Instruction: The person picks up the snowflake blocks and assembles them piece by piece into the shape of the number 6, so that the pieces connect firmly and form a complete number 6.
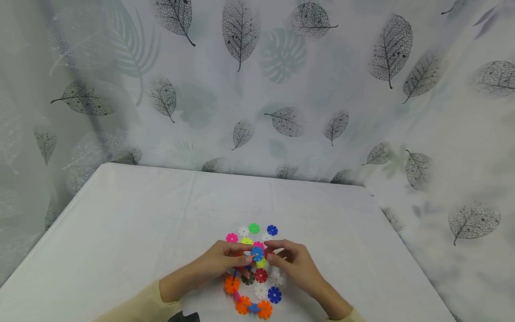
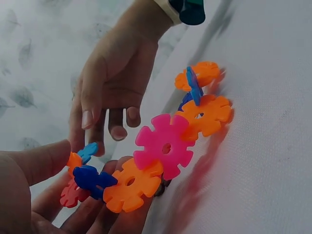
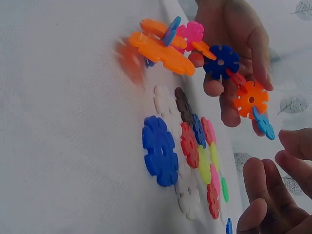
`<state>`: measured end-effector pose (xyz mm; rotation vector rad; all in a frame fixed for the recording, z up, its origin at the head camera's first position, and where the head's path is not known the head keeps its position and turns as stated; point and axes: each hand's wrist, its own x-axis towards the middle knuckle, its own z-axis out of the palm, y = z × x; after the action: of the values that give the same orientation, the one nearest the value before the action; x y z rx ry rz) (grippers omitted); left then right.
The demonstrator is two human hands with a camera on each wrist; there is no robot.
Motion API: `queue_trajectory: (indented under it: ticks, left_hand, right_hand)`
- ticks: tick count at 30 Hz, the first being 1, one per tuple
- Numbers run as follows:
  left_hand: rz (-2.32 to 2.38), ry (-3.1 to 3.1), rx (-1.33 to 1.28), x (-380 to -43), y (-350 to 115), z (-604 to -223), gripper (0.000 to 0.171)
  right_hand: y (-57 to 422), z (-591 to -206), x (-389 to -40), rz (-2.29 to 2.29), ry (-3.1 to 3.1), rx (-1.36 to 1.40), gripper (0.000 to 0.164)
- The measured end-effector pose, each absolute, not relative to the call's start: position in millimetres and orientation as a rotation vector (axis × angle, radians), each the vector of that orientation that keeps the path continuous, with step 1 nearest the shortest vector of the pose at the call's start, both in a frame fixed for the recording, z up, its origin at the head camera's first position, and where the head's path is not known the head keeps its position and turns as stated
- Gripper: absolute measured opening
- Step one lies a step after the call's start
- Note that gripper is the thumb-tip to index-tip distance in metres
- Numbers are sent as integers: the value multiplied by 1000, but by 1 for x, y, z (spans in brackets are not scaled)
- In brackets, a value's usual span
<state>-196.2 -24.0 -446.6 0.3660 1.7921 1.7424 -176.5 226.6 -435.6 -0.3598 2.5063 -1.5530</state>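
Note:
A chain of interlocking plastic flower discs (image 2: pixel 152 148), in orange, pink, red and blue, runs from my left hand (image 1: pixel 215 260) down to the table. Between thumb and fingers, that hand pinches the chain near its upper end, around an orange disc (image 3: pixel 258 91). A light blue disc (image 1: pixel 257 253) forms the tip of the chain. My right hand (image 1: pixel 295 264) hovers just beside this tip, fingers loosely bent; in the right wrist view its fingertips look slightly apart from the disc. The chain's lower orange discs (image 1: pixel 243 305) lie near the table's front.
Loose flower discs lie flat under and around the hands, among them a dark blue disc (image 1: pixel 274 294), a red disc (image 1: pixel 261 275), a green disc (image 1: pixel 254 228) and several white ones. A white cloth covers the table (image 1: pixel 141 232). Behind it hangs a leaf-patterned curtain (image 1: pixel 217 98).

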Motion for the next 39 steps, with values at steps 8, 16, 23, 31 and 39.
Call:
queue_trajectory:
  ticks: [8,16,23,31,39]
  left_hand:
    - [1768,1839,392,-197,-25,-449,49]
    - [1770,1852,381,-197,-27,-449,48]
    - [1749,1878,352,-199,-27,-450,48]
    - [1754,1883,364,-199,-31,-451,48]
    - [1753,1915,367,-201,-33,-451,48]
  right_hand:
    - [240,-439,-178,-1487,2634,-275,35]
    - [250,-442,-177,-1437,2679,-158,40]
    - [257,-445,-175,-1329,2730,-118,40]
    - [265,-448,-174,-1213,2717,-226,33]
    - [267,-448,-174,-1112,2642,-328,36]
